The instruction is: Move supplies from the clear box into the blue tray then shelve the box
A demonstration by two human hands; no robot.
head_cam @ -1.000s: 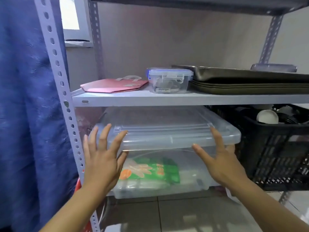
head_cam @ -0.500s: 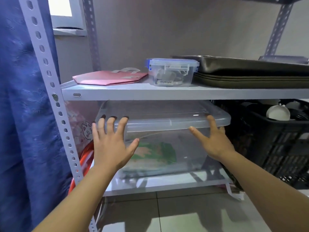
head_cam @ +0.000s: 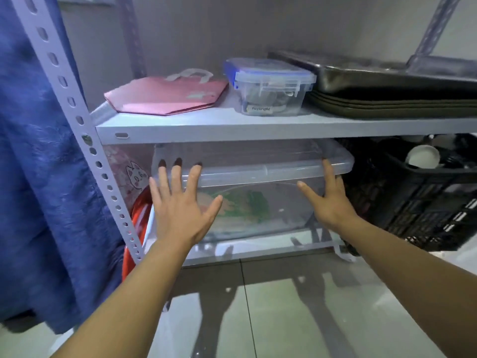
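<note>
The clear box is seen lidded on the bottom shelf of a grey metal rack, under the middle shelf. Its front face is pressed by both hands. The left hand is laid flat against the box's left front, fingers spread apart, fingertips at the lid edge (shadows of the tips visible through the plastic). The right hand is placed flat at the right front, fingers extended and apart, thumb pointed left; nothing is gripped by either hand. A green and orange packet is visible inside the box, blurred through the wall. A black crate with a white cup is seen just right of the box. On the middle shelf, a pink bag, a small lidded container and stacked dark trays are lined up. A blue curtain is hung at left. The blue tray cannot be told in view.
</note>
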